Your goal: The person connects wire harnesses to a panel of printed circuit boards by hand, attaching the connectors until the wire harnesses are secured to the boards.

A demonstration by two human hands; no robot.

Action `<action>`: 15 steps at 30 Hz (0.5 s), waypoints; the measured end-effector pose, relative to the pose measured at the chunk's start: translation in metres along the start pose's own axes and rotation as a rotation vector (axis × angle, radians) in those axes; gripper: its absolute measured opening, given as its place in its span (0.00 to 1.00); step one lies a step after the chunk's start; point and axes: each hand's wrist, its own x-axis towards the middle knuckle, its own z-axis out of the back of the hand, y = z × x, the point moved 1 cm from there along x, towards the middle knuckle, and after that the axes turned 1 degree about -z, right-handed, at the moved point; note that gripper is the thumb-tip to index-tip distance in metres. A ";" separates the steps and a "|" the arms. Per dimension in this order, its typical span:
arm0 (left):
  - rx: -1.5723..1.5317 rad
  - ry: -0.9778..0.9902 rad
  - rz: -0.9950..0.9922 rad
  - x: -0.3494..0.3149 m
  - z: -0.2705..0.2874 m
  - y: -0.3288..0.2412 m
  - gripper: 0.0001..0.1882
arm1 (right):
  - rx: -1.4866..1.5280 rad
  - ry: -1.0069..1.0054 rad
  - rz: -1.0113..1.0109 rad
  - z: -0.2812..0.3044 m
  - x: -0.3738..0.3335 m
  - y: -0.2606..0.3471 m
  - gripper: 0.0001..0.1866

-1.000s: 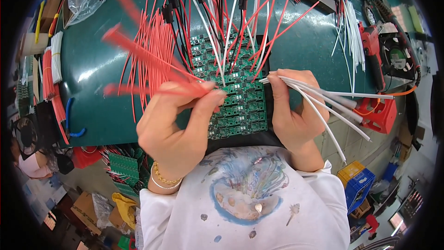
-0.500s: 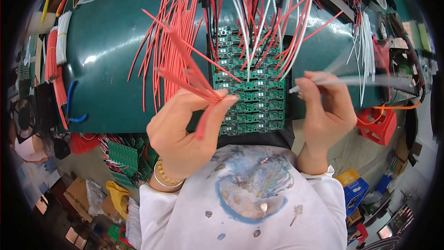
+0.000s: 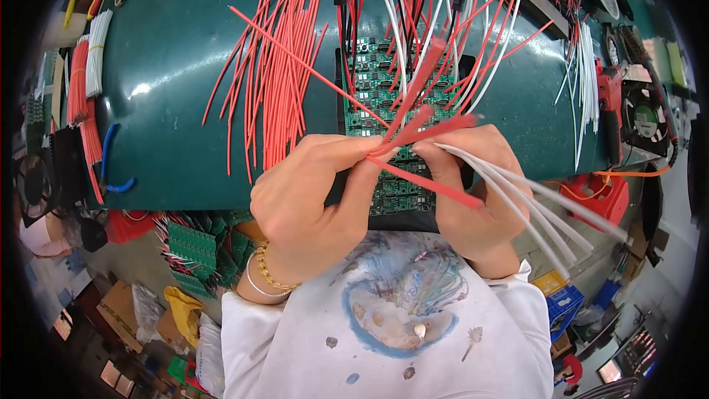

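Pinched between the thumb and fingers of my left hand (image 3: 314,192) is a small bunch of red wires (image 3: 413,129), fanned out to the right and slightly blurred. My right hand (image 3: 484,192) grips several white wires (image 3: 543,210), whose loose ends spread down to the right. Both hands meet tip to tip over a panel of green circuit boards (image 3: 364,92), covering its middle. Red, white and black wires (image 3: 399,18) rise from the panel's far part, some with black connectors. One long red wire reaches from the left to the board near my left fingertips.
Left of the panel lies a loose pile of red wires (image 3: 284,77) on the green table (image 3: 170,155). Bundled red wires (image 3: 77,89), white wires (image 3: 96,52) and blue-handled pliers (image 3: 111,162) are at the left edge. More white wires (image 3: 588,81) and a small fan (image 3: 645,114) sit right.
My right hand has moved left with the white wires, up to my left hand. My left hand has shifted slightly right, and its red wires now fan rightward instead of leftward.
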 end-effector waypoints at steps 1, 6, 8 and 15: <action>0.005 -0.010 -0.003 -0.001 0.000 0.000 0.08 | 0.000 0.001 0.001 -0.001 0.000 -0.001 0.10; 0.060 0.064 -0.014 0.006 0.004 -0.005 0.09 | -0.011 -0.072 0.068 -0.007 -0.001 -0.007 0.15; 0.064 0.103 0.016 0.006 0.004 -0.004 0.09 | -0.014 -0.072 0.088 -0.007 0.000 -0.008 0.15; 0.044 0.062 0.078 0.006 0.006 -0.003 0.07 | 0.013 -0.029 0.027 -0.004 -0.001 -0.002 0.13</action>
